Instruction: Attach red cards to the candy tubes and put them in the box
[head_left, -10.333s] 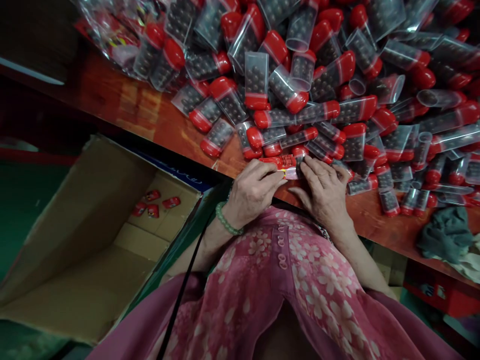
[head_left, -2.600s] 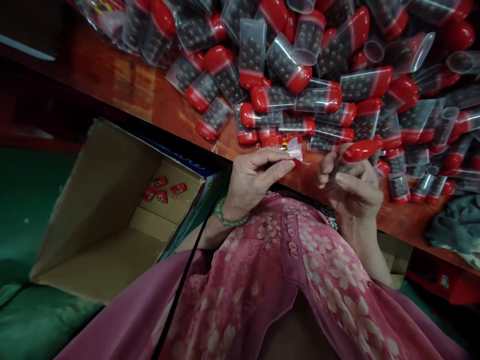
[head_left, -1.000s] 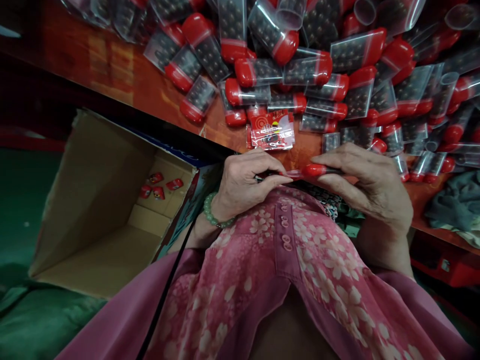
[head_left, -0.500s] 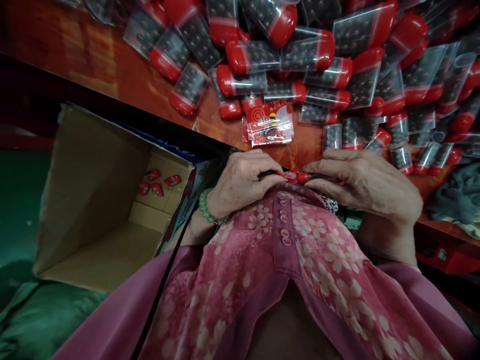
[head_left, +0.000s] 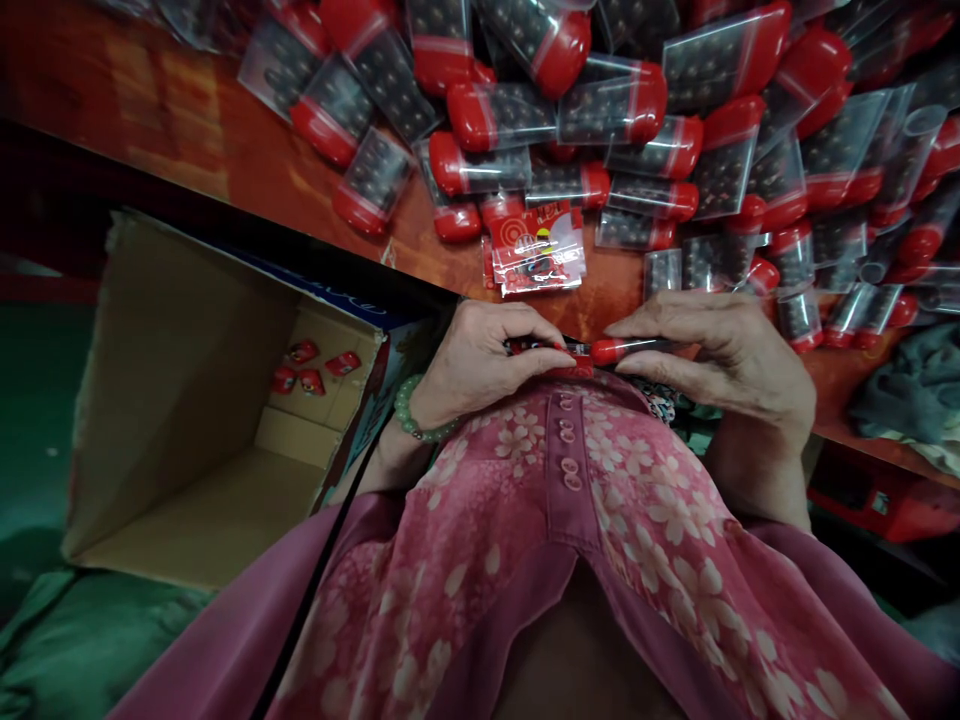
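Note:
Close to my body at the table's edge, my left hand (head_left: pixel 499 350) pinches a small red printed plastic sleeve (head_left: pixel 579 366) between thumb and fingers. Part of the sleeve is hidden behind the thumb. From the other side my right hand (head_left: pixel 720 350) grips a clear container with a red cap (head_left: pixel 611 351), lying flat with its red end towards the sleeve. The two meet or nearly touch; I cannot tell whether the cap is inside the sleeve. Just beyond my hands lies a small stack of red printed sleeves (head_left: pixel 538 255).
Many clear, red-capped containers of dark beads (head_left: pixel 502 113) are heaped over the red-brown table (head_left: pixel 247 170). At the left stands an open cardboard box (head_left: pixel 176 400) with several small red packs (head_left: pixel 309 380) inside. Dark cloth (head_left: pixel 911 385) lies at the right.
My right hand has shifted slightly left, its wrist turned a little, and more of the container's clear side shows. My left hand has barely moved, still pinching the sleeve.

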